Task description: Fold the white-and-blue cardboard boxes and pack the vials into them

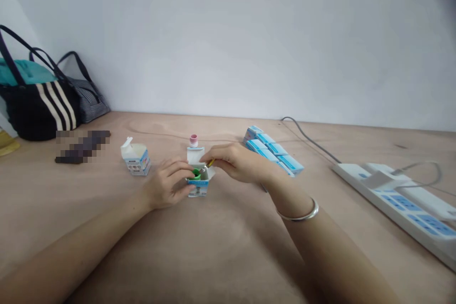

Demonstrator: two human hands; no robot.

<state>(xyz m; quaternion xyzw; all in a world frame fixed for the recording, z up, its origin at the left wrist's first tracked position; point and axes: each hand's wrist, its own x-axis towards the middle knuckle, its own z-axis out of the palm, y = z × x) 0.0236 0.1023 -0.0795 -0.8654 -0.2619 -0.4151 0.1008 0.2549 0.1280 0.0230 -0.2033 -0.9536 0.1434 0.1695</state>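
Note:
A small white and blue carton (199, 186) stands open in the middle of the wooden table (228, 247). My left hand (170, 183) is wrapped round the carton's left side. A green piece (196, 172) shows at the carton's mouth. My right hand (238, 161) pinches a thin item with a silver tip and a yellow end (207, 166) just above the opening. A silver bangle (301, 212) circles my right wrist.
A second open carton (136, 159) stands to the left, a small pink-capped bottle (193, 140) behind. A row of blue boxes (272, 151) lies right of my hands. A white power strip (399, 199) with cable sits far right; bags (39, 99) far left.

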